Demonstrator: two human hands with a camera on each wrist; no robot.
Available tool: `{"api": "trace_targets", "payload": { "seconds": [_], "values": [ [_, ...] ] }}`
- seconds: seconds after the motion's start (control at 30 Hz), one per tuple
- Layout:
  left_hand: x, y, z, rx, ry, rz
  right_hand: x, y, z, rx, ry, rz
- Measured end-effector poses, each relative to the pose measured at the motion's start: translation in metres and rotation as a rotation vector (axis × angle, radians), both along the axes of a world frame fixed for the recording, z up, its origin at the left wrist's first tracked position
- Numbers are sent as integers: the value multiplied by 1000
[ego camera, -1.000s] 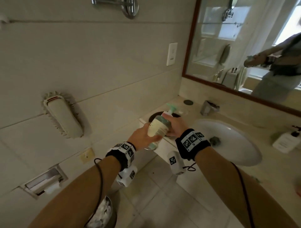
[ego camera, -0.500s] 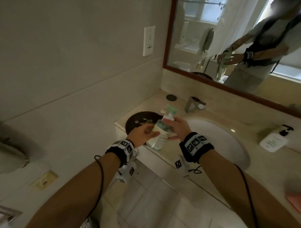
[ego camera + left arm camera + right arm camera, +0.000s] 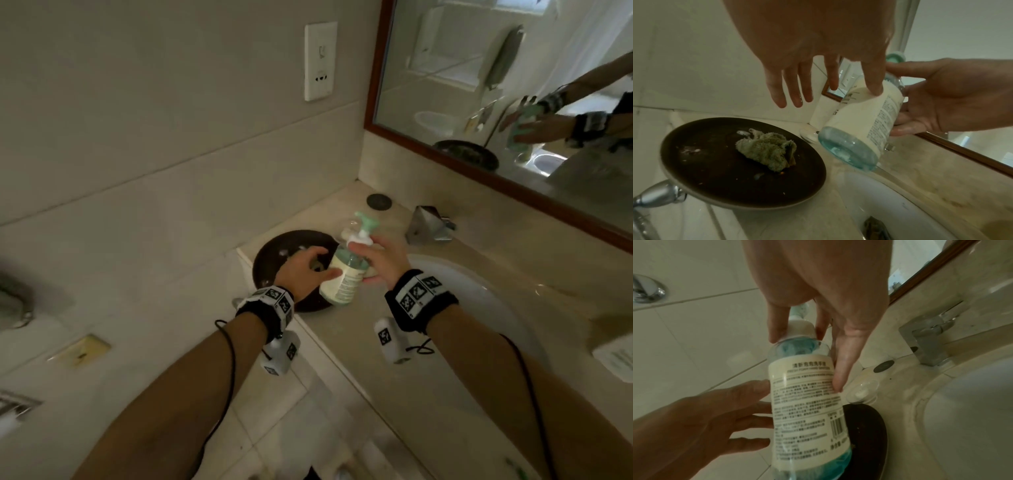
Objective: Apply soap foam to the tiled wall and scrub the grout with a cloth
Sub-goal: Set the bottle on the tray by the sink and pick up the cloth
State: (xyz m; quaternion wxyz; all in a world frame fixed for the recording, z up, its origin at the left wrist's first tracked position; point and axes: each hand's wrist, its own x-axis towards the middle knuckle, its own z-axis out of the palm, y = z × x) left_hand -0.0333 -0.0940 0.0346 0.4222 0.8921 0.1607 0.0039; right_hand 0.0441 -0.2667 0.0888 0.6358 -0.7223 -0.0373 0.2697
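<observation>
Tiled wall (image 3: 144, 178) to the left, pale and crossed by grout lines, no foam visible on it. Beige stone worktop (image 3: 445, 394) along the right, meeting that wall at the corner, with a white basin (image 3: 479, 294) sunk in and a chrome tap (image 3: 430, 224) behind it. Wood-framed mirror (image 3: 513, 85) above, reflecting both hands and the bottle. Dark round dish (image 3: 715, 170) at the worktop's wall end, slightly overhanging the edge; inside, only a crumpled greenish cloth (image 3: 766, 151) near the middle and a few flecks of white foam. Foam soap bottle (image 3: 344, 274) held above the worktop just right of the dish, long axis tilted, mint pump head (image 3: 366, 222) pointing up and away toward the corner, clear base toward the body. Right hand (image 3: 383, 260) clamped round the neck and shoulder, thumb laid along the label. Left hand (image 3: 301, 270) with fingers straight and spread, only a fingertip or two touching the label's side, hovering directly over the dish. Cloth thus below and just ahead of the left hand, clearly the nearer one; likely next, a drop onto the cloth while the right hand sets the bottle down. Tilted, wet bottle apt to slip or tip.
</observation>
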Motion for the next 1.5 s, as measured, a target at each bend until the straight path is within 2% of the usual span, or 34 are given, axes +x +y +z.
{"api": "trace_targets", "payload": {
  "seconds": [0.17,0.47,0.87,1.1,1.23,1.5],
  "values": [
    [5,12,-4,10,-17,160,25,18,-8,-8,34,86],
    [16,71,-19,-43,-26,303,65,80,-22,-90,-20,143],
    [42,136,-44,-230,48,259,106,156,-46,-140,-240,70],
    [47,153,-61,-274,90,223,115,172,-76,-192,-244,42],
    [45,160,-68,-293,90,212,114,178,-93,-253,-263,86],
    [37,167,-76,-281,102,230,108,177,-93,-321,-369,263]
  ]
}}
